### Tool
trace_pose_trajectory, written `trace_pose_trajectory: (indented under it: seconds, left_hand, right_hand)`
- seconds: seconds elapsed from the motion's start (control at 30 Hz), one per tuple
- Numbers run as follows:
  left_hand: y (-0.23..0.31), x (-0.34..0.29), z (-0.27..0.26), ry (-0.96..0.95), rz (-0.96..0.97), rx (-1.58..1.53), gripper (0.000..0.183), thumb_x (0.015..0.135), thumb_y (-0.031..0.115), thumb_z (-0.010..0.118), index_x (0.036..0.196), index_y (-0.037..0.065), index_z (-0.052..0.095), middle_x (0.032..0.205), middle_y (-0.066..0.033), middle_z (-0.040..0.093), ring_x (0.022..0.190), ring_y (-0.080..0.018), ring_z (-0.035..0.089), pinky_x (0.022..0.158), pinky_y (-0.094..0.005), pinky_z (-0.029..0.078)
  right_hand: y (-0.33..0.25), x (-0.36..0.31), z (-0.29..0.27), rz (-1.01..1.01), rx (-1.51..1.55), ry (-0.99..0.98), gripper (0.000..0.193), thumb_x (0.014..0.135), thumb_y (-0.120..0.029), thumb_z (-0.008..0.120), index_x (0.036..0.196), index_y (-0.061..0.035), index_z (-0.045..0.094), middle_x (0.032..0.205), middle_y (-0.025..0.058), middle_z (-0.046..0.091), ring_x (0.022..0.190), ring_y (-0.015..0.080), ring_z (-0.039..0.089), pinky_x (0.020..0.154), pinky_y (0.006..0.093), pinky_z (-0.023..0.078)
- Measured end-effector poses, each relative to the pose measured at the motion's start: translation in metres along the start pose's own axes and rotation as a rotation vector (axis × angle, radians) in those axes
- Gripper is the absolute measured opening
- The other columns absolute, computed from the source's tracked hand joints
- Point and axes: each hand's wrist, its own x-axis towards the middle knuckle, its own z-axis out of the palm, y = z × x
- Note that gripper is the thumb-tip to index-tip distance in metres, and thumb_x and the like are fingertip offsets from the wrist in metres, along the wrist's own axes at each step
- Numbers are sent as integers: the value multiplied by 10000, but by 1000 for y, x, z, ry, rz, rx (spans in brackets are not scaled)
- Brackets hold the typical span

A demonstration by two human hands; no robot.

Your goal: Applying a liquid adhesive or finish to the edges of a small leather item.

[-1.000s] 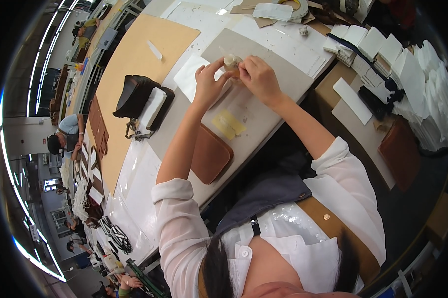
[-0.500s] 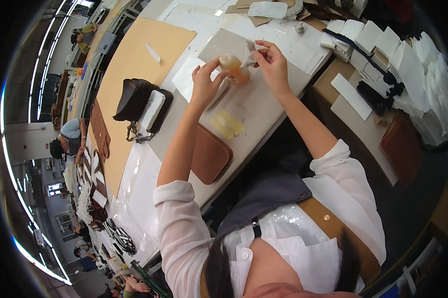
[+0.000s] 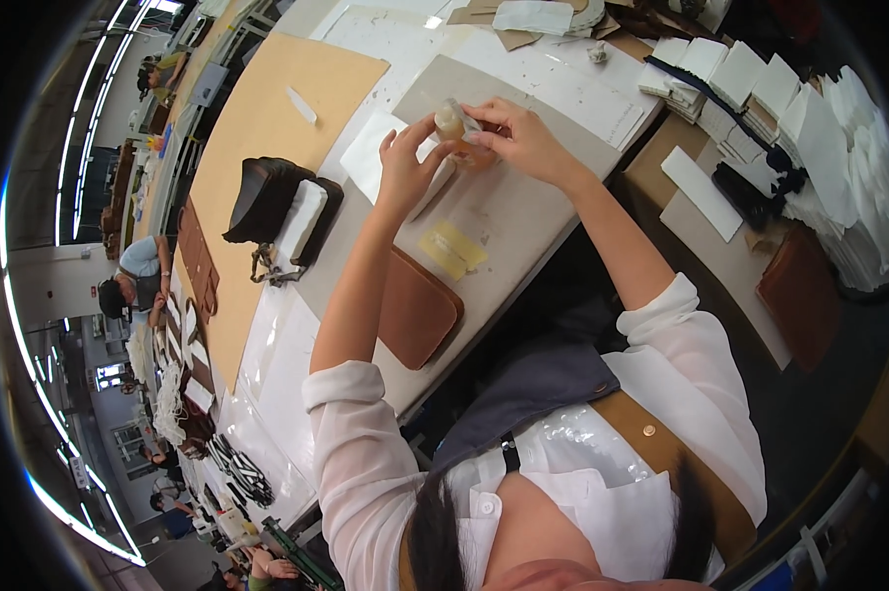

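Observation:
A small translucent bottle with amber liquid (image 3: 450, 122) is between my hands over the grey work mat. My left hand (image 3: 412, 161) grips it from the left with thumb and a bent finger, the other fingers raised. Against the bottle's right side, my right hand (image 3: 515, 140) pinches a pale, crumpled scrap of cloth or paper (image 3: 466, 120). My right fingers partly hide the bottle's lower part. White sheets (image 3: 366, 158) lie beside my left hand. Closer to me are yellow sticky notes (image 3: 451, 248) and a brown leather piece with rounded corners (image 3: 420, 310).
A black leather bag (image 3: 263, 197) with white padding stands left of my left forearm. Beyond it lies a tan sheet (image 3: 267, 108) bearing a white sliver-shaped tool (image 3: 303, 104). Stacked white pads (image 3: 740, 74) and another brown leather piece (image 3: 797, 291) are at right. A person (image 3: 139, 271) works far left.
My right hand has moved left and slightly down, bringing the pale scrap from beside the bottle onto its side. My left hand keeps its grip almost unmoved.

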Motion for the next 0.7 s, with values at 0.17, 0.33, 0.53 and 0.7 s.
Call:
trace_pose_trajectory:
  seconds: [0.17,0.33,0.53,0.7]
  left_hand:
    - [1,2,0,11,44,55,451,943,330,691,1303,66,623,1183,-90,723,1150,-230,644,1110,-464,300]
    - [-2,2,1,-11,22,8,473,935,377,691,1324,122,611,1217,-84,694,1188,-263,603,1155,-534,218]
    - [0,1,2,4,23,-56,471,932,359,697,1328,120,609,1220,-82,694,1181,-267,602,1155,-534,218]
    - [-5,5,3,13,42,-9,475,939,351,689,1346,124,601,1232,-81,690,1193,-266,599,1155,-531,217]
  right_hand:
    - [10,7,4,-63,40,89,274,898,-58,706,1171,-36,684,930,-2,614,774,84,532,717,253,480]
    - [18,6,27,-52,142,248,133,910,-54,701,1029,-9,664,847,23,628,734,87,555,690,252,487]
    - [13,1,41,-111,-22,412,72,930,-27,618,992,10,615,904,158,683,813,289,685,715,353,539]
    - [5,7,49,35,-16,513,81,923,-13,583,990,28,600,847,187,677,778,331,687,703,390,541]
